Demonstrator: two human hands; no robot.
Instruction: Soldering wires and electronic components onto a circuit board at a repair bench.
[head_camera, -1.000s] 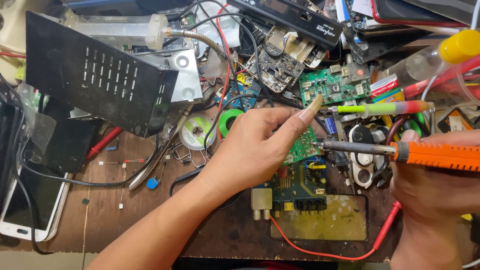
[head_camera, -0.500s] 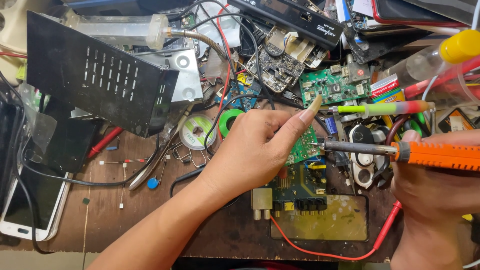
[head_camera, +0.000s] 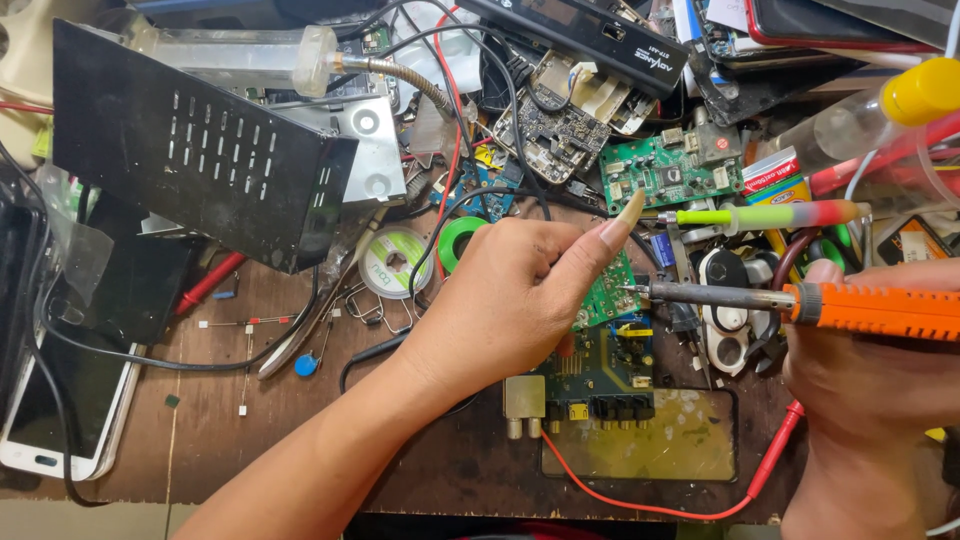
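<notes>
With the left hand (head_camera: 520, 300) pinching the green board (head_camera: 607, 296) tilted above the bench, the right hand (head_camera: 880, 360), fisted round the iron (head_camera: 790, 300), should touch its tip squarely, briefly, to one joint.

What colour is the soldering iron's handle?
Orange, on the soldering iron held by the right hand; head view.

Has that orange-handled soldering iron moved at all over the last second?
No. The soldering iron keeps its tip beside the small green circuit board, level below the green screwdriver, held in the right hand.
</notes>
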